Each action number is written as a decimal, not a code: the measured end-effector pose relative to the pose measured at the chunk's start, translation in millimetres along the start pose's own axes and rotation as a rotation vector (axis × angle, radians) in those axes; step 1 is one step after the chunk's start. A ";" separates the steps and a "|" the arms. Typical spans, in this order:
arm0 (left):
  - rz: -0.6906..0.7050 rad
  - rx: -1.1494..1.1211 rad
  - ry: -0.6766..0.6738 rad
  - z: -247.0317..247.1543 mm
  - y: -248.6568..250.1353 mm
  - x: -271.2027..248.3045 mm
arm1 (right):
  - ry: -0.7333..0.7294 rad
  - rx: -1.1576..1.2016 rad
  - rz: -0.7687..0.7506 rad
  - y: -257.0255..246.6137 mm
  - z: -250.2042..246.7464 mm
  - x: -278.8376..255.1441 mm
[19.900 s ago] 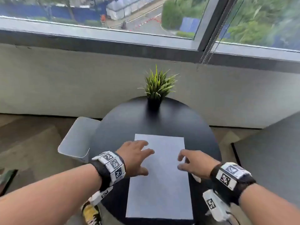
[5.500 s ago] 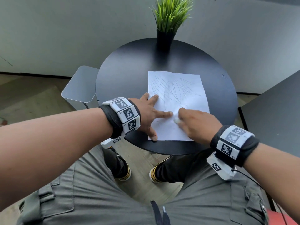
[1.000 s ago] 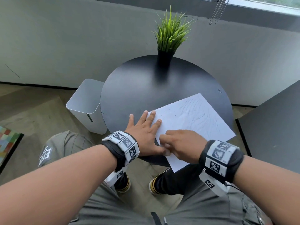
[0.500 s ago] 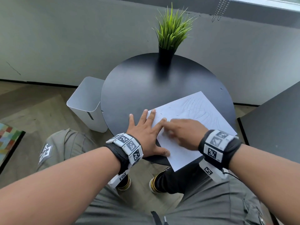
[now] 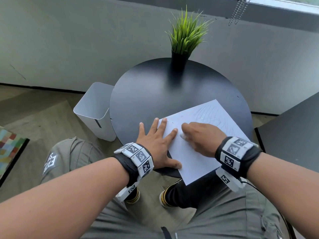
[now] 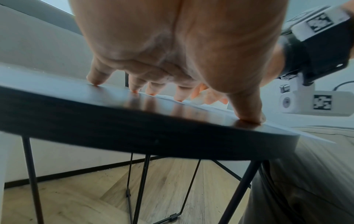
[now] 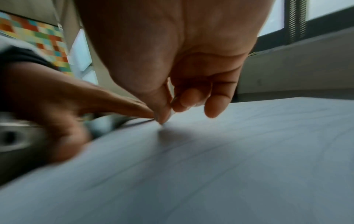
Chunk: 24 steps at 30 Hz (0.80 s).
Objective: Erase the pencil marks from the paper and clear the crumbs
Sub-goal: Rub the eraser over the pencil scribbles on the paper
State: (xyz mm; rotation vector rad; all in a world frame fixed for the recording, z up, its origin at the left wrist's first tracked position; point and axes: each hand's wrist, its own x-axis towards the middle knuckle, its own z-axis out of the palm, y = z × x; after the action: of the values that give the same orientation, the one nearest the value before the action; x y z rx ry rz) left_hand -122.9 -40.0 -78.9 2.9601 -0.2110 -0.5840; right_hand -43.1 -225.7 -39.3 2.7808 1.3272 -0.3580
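A white sheet of paper (image 5: pixel 212 118) with faint pencil scribbles lies turned at an angle on the round black table (image 5: pixel 151 94), its near corner hanging over the edge. My left hand (image 5: pixel 155 140) lies flat with spread fingers, pressing the sheet's left edge down. My right hand (image 5: pixel 200 137) pinches a small white eraser (image 5: pixel 182 135) and holds it against the paper close to my left index finger. In the right wrist view the eraser (image 7: pixel 172 112) shows between thumb and fingers, down on the paper (image 7: pixel 229 159). The left wrist view shows my left fingertips (image 6: pixel 134 89) on the tabletop.
A potted grass plant (image 5: pixel 184 42) stands at the table's far edge. A white bin (image 5: pixel 96 111) stands on the floor left of the table. A dark grey surface (image 5: pixel 293 131) lies to the right. My legs and shoes are below the table.
My right hand has slid up and down the paper's left part with the eraser over the last second. The left hand stays pressed on the sheet; earlier the sheet was turned from straight to angled.
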 end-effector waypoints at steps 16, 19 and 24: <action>0.007 -0.004 -0.017 -0.2 3.1 1.6 | -0.157 -0.032 -0.217 -23.2 3.8 -26.0; -0.004 0.006 -0.009 -0.5 3.3 1.1 | -0.050 -0.001 0.022 -2.2 -3.1 -11.0; 0.002 0.000 -0.030 -1.9 3.4 0.9 | -0.092 0.002 -0.107 -24.5 5.7 -24.0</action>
State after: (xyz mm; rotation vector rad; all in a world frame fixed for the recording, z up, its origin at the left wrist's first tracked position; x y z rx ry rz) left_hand -121.7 -43.3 -77.0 2.9521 -0.2173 -0.6283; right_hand -77.6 -229.3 -37.9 2.6662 1.4579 -0.4856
